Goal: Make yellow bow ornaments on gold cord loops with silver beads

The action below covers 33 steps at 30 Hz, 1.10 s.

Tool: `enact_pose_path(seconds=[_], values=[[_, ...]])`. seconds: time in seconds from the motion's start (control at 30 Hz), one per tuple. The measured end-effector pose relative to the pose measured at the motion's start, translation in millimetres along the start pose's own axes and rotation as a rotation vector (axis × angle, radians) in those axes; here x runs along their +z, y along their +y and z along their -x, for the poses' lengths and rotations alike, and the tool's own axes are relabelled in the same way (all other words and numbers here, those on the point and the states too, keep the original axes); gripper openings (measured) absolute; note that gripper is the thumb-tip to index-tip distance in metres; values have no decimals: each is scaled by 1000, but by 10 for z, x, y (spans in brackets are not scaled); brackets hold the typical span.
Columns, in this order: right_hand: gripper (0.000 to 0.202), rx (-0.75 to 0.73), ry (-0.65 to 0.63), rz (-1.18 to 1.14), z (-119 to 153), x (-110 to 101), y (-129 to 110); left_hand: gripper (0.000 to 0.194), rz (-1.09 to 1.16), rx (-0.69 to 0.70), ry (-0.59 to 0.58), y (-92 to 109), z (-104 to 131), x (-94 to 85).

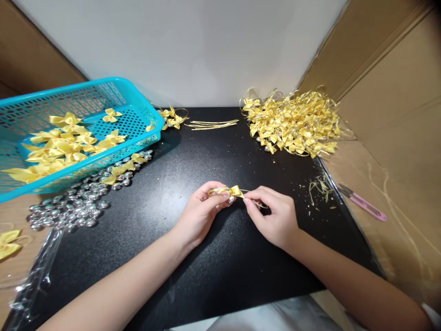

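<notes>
Over the middle of the black table, a yellow ribbon bow (236, 191) is held between my two hands. A looped gold cord (217, 189) runs with it, and a small silver bell or bead (231, 199) hangs just under the bow. My left hand (206, 202) is closed, its thumb pressing the bow and cord against the fingers. With thumb and forefinger, my right hand (272, 211) pinches the bow's right tail; a cord end sticks out beneath those fingers. The exact grip points are partly hidden by the fingertips.
A blue basket (138, 99) of yellow bows stands at left, with silver beads (74, 207) before it. Gold cords (213, 124) lie at the back. Finished-looking bows form a pile (292, 122) at back right. Cord scraps (320, 188) and a pink-handled cutter (367, 204) lie at right.
</notes>
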State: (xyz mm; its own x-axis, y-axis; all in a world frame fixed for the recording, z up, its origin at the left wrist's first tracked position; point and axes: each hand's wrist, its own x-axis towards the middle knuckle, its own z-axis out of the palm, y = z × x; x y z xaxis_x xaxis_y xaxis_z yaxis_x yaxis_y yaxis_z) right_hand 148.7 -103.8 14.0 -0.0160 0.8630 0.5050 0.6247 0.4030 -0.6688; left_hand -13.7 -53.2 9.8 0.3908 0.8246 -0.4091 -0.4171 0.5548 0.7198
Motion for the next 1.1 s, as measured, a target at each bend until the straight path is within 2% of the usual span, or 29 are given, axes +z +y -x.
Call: enact_pose_path(seconds=[0.47,0.77,1.1], values=[[16,-118,-57,-29,-78,-93,20,19,-36,-9,-2,-5,4,-16],[15,-83,-20,-67,-53,-49,28,19,-55,-21,-1,-3,0,-20],[15,-77,14,1,-57,-55,-3,20,-47,-20,14,-9,1,-16]])
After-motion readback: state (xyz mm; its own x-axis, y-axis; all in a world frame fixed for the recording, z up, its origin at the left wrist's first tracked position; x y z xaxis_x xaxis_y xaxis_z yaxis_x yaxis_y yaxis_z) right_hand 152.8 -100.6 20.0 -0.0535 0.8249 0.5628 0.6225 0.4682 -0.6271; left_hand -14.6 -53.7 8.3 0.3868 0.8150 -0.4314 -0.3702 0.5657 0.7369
